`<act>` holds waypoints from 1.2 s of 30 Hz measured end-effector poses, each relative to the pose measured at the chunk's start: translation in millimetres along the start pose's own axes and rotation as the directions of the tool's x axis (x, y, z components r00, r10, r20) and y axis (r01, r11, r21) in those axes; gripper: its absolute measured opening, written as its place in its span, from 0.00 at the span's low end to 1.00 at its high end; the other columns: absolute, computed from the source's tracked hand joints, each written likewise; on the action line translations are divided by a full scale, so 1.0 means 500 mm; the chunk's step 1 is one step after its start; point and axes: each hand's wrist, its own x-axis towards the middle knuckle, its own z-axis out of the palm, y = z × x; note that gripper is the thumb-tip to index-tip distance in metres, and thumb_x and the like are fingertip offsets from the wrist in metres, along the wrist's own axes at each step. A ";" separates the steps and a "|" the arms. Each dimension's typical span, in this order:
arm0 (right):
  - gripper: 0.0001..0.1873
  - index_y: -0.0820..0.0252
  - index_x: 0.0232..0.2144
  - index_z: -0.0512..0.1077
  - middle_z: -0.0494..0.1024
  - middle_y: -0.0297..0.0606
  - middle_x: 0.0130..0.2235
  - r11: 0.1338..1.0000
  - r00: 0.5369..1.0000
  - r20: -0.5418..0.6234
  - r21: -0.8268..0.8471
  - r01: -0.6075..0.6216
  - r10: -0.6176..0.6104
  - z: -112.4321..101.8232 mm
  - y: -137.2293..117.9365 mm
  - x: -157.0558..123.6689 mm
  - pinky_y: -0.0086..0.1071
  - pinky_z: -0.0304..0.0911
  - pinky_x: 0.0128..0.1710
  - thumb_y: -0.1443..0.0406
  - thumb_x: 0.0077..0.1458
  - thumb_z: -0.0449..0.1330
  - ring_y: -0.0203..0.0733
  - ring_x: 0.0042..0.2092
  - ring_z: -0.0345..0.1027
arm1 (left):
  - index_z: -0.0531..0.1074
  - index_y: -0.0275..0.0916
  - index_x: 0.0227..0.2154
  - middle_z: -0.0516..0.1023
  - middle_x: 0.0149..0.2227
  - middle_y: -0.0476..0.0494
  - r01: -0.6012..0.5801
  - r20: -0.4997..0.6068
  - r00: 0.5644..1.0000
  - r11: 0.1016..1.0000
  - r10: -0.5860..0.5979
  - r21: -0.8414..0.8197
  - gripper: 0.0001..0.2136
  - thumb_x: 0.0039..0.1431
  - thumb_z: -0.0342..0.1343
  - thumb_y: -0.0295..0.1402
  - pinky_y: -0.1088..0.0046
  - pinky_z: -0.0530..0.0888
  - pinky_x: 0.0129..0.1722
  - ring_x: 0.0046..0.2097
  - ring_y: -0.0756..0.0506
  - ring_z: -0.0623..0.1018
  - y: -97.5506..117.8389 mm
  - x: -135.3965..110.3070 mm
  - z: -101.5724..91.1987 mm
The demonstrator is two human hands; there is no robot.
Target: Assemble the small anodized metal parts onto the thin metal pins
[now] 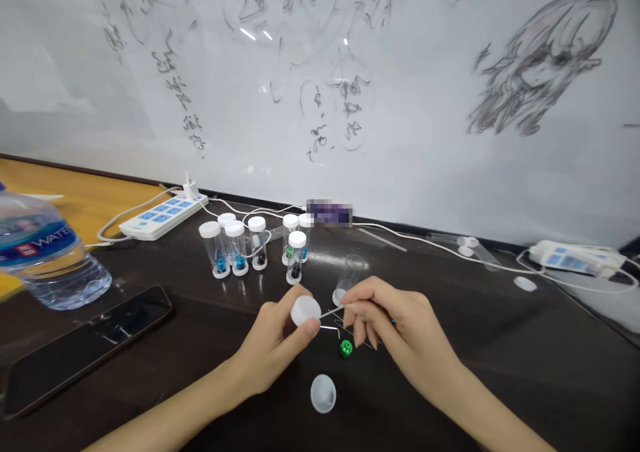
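Observation:
My left hand [277, 345] is closed round a small vial with a white cap [305, 310], the cap facing up. My right hand [395, 325] pinches thin metal tweezers [331, 313] whose tip reaches the cap. A green die [346, 349] lies on the dark table between my hands. A loose white cap [323, 393] rests in front of them. An uncapped clear vial [347, 279] stands upside down just behind my right fingers. Several capped vials [237, 247] holding small blue, black and green pieces stand in a cluster further back.
A black phone [85, 345] lies at the left, with a water bottle [47, 255] on its side behind it. Power strips [163, 217] [575, 257] and white cables run along the whiteboard wall. Another clear vial [473, 247] and a cap [525, 283] lie at the right.

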 end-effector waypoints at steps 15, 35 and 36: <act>0.08 0.61 0.34 0.70 0.73 0.36 0.31 0.911 0.943 0.041 -0.249 0.330 -0.330 0.050 -0.007 -0.003 0.28 0.62 0.31 0.70 0.62 0.51 0.35 0.31 0.66 | 0.61 0.39 0.33 0.62 0.19 0.55 -0.057 -0.014 0.998 0.971 0.055 -0.232 0.13 0.62 0.43 0.45 0.77 0.60 0.19 0.19 0.52 0.63 0.000 -0.003 0.008; 0.14 0.62 0.43 0.71 0.76 0.40 0.39 0.904 0.897 -0.120 -0.096 0.417 -0.426 0.086 0.006 -0.018 0.32 0.69 0.36 0.77 0.57 0.54 0.38 0.37 0.70 | 0.59 0.41 0.35 0.60 0.22 0.55 -0.065 -0.043 0.998 0.908 0.052 -0.414 0.18 0.60 0.40 0.52 0.75 0.61 0.19 0.20 0.52 0.63 0.006 -0.018 0.020; 0.15 0.62 0.44 0.71 0.76 0.40 0.39 0.900 0.894 -0.109 -0.098 0.425 -0.434 0.086 0.005 -0.018 0.32 0.69 0.36 0.77 0.57 0.54 0.38 0.38 0.71 | 0.59 0.41 0.35 0.60 0.22 0.55 -0.066 -0.046 0.998 0.910 0.052 -0.408 0.18 0.60 0.40 0.52 0.75 0.61 0.19 0.21 0.52 0.63 0.006 -0.018 0.021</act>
